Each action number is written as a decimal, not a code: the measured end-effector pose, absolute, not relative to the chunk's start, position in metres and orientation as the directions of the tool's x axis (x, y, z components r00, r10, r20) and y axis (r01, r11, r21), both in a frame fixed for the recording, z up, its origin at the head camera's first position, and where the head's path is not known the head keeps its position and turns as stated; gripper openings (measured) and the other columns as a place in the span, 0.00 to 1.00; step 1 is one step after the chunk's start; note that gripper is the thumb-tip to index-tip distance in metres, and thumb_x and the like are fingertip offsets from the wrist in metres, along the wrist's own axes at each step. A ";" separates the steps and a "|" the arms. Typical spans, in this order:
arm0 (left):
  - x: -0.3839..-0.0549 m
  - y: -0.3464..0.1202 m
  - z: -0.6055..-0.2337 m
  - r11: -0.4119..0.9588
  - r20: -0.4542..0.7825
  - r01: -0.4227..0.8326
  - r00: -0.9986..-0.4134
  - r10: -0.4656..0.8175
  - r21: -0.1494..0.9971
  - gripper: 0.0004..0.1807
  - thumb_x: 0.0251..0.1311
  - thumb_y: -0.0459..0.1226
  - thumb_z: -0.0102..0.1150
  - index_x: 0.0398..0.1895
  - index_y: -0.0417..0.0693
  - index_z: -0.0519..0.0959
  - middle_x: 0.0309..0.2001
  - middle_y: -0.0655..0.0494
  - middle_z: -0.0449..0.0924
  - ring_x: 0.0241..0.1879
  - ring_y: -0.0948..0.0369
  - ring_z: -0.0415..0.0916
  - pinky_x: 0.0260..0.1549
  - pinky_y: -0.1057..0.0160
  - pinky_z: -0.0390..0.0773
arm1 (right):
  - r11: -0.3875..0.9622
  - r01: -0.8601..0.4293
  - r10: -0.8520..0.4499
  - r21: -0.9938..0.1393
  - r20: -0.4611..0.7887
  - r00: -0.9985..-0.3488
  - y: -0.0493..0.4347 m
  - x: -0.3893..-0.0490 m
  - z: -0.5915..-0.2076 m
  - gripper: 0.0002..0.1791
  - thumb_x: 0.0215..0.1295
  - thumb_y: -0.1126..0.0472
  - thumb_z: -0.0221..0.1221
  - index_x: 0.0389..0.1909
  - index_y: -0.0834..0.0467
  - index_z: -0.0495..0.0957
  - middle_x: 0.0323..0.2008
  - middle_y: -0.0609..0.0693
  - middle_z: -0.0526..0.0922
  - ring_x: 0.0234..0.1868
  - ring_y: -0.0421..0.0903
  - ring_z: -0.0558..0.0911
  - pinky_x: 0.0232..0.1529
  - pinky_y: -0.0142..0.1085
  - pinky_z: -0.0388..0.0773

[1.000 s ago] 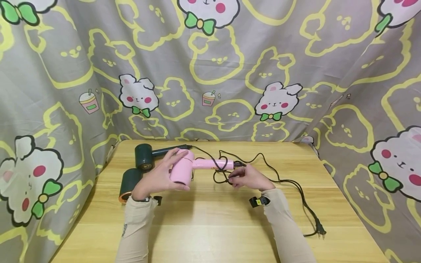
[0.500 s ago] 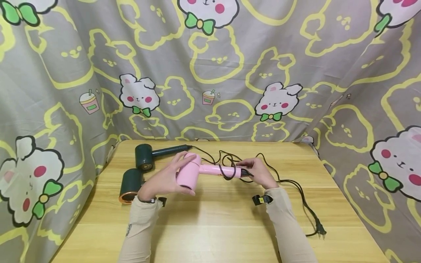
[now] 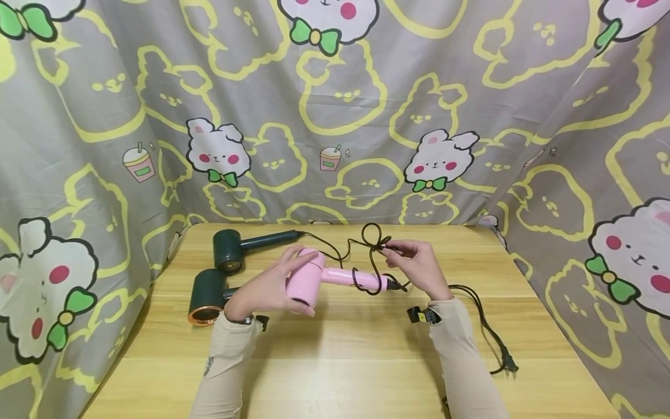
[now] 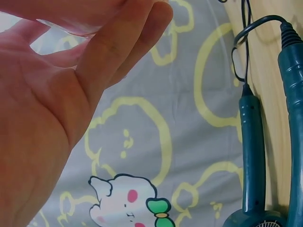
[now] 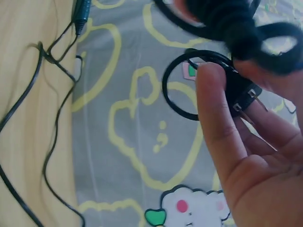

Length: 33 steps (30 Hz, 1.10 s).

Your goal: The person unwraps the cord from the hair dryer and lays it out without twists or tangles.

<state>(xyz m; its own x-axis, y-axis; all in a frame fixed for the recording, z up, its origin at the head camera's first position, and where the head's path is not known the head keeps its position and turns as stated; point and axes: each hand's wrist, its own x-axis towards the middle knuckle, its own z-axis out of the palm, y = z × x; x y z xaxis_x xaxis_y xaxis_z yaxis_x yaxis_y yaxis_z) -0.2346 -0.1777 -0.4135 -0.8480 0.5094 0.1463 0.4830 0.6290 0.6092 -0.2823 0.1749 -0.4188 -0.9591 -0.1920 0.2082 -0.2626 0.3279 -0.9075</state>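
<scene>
My left hand (image 3: 264,291) grips the barrel of a pink hair dryer (image 3: 305,283), thumb on the near side and fingers over the far side. Its handle (image 3: 340,276) points right, with black cord (image 3: 361,286) looped round it. To the right, my right hand (image 3: 419,265) pinches the dryer's black plug (image 5: 240,97), its two prongs showing in the right wrist view, along with a loop of cord (image 5: 165,87). That cord loop (image 3: 372,234) stands up beyond the handle in the head view. The left wrist view shows my left palm (image 4: 33,113) and little of the dryer.
Two dark green hair dryers lie at the left of the wooden table (image 3: 335,361): one at the back (image 3: 227,251), one nearer with a copper rim (image 3: 204,291). Their black cords run right to a plug area (image 3: 506,362) near the right edge. A patterned curtain (image 3: 293,192) encloses the table.
The pink dryer has shifted right and slightly nearer. My right hand has moved from the cord at the handle's end up and right, lifting the plug and a cord loop.
</scene>
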 end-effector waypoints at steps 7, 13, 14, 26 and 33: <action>-0.235 -0.178 -0.415 0.630 0.140 0.479 -0.849 0.510 0.610 0.63 0.36 0.64 0.82 0.80 0.67 0.61 0.80 0.54 0.51 0.56 0.50 0.75 0.42 0.59 0.78 | 0.276 -0.357 -0.206 -0.893 0.307 -0.929 0.166 -0.269 -0.406 0.16 0.68 0.56 0.68 0.52 0.60 0.87 0.42 0.61 0.91 0.36 0.53 0.91 0.41 0.34 0.87; -0.236 -0.180 -0.415 0.634 0.128 0.459 -0.859 0.495 0.622 0.63 0.37 0.61 0.84 0.80 0.67 0.61 0.81 0.51 0.50 0.56 0.48 0.76 0.42 0.57 0.78 | 0.237 -0.407 -0.242 -0.882 0.351 -0.904 0.157 -0.254 -0.394 0.14 0.68 0.59 0.69 0.51 0.58 0.87 0.45 0.59 0.90 0.39 0.41 0.90 0.43 0.32 0.86; -0.236 -0.181 -0.415 0.638 0.122 0.451 -0.863 0.490 0.625 0.63 0.37 0.60 0.84 0.80 0.67 0.60 0.82 0.50 0.49 0.57 0.47 0.76 0.42 0.57 0.78 | 0.238 -0.414 -0.248 -0.879 0.357 -0.901 0.156 -0.251 -0.392 0.13 0.67 0.59 0.69 0.51 0.57 0.88 0.45 0.59 0.90 0.39 0.39 0.90 0.43 0.32 0.86; -0.238 -0.194 -0.413 0.642 0.143 0.424 -0.885 0.442 0.639 0.65 0.36 0.62 0.84 0.81 0.68 0.59 0.82 0.45 0.47 0.55 0.45 0.77 0.42 0.56 0.81 | 0.171 -0.406 -0.448 -0.898 0.296 -0.844 0.146 -0.232 -0.381 0.12 0.64 0.62 0.71 0.48 0.56 0.88 0.43 0.55 0.91 0.38 0.44 0.90 0.38 0.37 0.86; -0.238 -0.198 -0.412 0.626 0.183 0.449 -0.877 0.444 0.637 0.64 0.36 0.61 0.84 0.81 0.67 0.60 0.79 0.46 0.52 0.51 0.47 0.77 0.40 0.57 0.81 | 0.179 -0.383 -0.560 -0.906 0.226 -0.797 0.145 -0.231 -0.384 0.12 0.62 0.62 0.72 0.46 0.55 0.89 0.45 0.54 0.90 0.36 0.42 0.89 0.38 0.38 0.87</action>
